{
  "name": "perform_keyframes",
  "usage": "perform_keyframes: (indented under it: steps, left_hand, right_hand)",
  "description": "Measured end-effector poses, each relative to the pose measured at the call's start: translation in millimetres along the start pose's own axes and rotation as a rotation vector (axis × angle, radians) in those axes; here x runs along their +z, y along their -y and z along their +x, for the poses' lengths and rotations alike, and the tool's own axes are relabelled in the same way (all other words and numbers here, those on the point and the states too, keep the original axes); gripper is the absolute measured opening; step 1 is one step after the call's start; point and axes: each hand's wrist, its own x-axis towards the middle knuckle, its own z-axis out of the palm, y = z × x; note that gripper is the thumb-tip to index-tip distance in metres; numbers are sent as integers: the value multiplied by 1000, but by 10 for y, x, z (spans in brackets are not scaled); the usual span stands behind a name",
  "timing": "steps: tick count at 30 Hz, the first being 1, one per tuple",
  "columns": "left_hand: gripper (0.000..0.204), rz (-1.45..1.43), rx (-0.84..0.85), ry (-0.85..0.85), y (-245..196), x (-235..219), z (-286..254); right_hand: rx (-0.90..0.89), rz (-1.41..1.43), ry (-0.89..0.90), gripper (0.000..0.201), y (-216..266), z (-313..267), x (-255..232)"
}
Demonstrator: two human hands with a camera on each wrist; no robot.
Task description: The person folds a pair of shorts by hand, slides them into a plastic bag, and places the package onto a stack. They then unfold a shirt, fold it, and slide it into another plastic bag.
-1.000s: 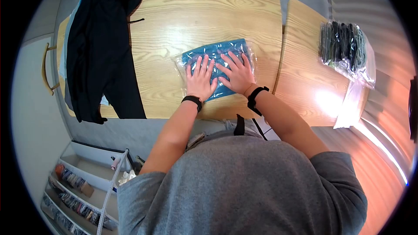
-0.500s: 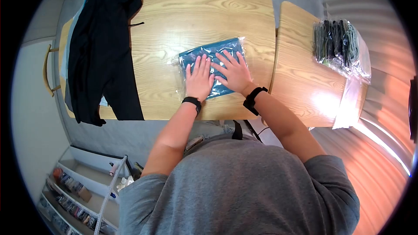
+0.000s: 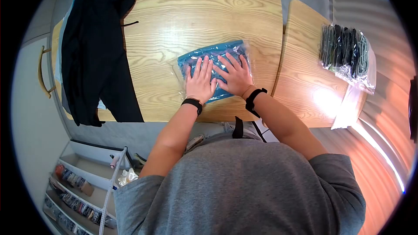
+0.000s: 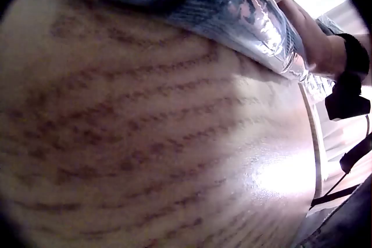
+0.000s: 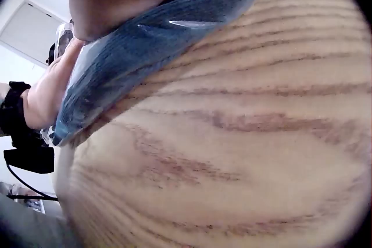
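Ideally, the bagged blue cloth is pressed flat on the surface by both open hands, left hand and right hand, air being pushed outward evenly.

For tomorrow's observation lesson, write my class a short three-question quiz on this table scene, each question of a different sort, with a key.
1. True or false: both hands lie flat on the bagged blue garment.
2. What lies at the table's far left edge? A) a black garment B) a red towel C) a laptop
3. Fill in: the bag of dark clothes lies on the person's ____ side.

Key: 1 true: left hand, right hand. 2 A. 3 right.
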Motion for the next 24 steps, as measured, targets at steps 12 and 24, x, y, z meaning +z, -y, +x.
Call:
perform_keyframes:
  steps: [12, 24]
  left_hand:
    - [62, 100, 6, -67, -31, -19, -18]
    - [40, -734, -43, -340, 452, -187, -153]
  right_hand:
    - [1, 102, 57, 52, 3, -38, -166]
    - [163, 112, -118, 50, -109, -547, -147]
